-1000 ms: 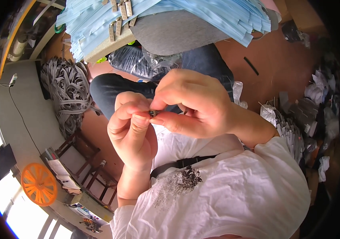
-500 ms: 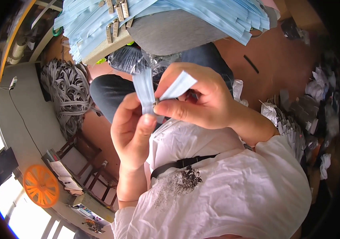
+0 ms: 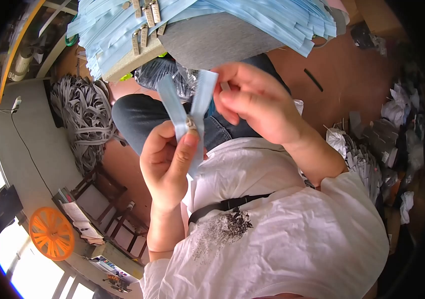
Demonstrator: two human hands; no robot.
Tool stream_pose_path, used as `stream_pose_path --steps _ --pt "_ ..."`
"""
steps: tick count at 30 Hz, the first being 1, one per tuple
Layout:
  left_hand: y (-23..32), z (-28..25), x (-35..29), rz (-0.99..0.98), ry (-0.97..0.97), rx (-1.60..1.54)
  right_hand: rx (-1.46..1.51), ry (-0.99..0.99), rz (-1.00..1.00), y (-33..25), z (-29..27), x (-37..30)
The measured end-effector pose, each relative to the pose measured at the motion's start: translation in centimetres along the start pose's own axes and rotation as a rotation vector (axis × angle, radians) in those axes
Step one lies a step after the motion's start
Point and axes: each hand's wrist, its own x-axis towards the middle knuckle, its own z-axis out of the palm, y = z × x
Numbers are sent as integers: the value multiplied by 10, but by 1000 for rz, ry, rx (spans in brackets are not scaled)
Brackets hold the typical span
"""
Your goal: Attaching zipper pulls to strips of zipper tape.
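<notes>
A light blue zipper [image 3: 176, 102] is upright in front of my lap, its two tapes spread in a V above a metal slider [image 3: 190, 123]. My left hand [image 3: 168, 159] pinches it between thumb and fingers just below the slider, and the lower end of the tape hangs past the thumb. Beside the top of the right-hand tape is my right hand [image 3: 259, 102], fingers loosely curled and apart, slightly blurred. Its fingertips are very near the tape's edge; whether they touch it is unclear.
Ahead, many light blue zippers [image 3: 272, 22] with metal pulls [image 3: 147, 20] lie heaped over a board and a grey padded surface [image 3: 217, 42]. Grey strips [image 3: 83, 117] pile up at left, near a wooden chair [image 3: 117, 214]. Plastic-wrapped bundles [image 3: 362, 164] crowd the right.
My right hand has moved off the slider, up and to the right, and its fingers have loosened. The zipper's tapes now stand straighter, with the slider exposed above my left thumb.
</notes>
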Motion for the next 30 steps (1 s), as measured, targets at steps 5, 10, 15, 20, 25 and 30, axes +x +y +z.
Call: stream_pose_path --steps 5,10,15,20,25,30 --pt "-4 -2 5 -31 68 -23 196 138 56 0 -3 -4" --pt "-1 -1 6 -71 112 -124 239 111 117 -8 -6 -6" --pt "-4 -8 6 -41 -5 -117 385 -176 71 2 -25 -8" --pt "1 -1 5 -116 58 -158 304 -76 14 9 -17 -7" --pt "-4 -8 6 -48 -14 -238 279 -21 84 1 -15 -9" --pt "0 -1 4 -49 35 -46 289 -61 34 2 -14 -10"
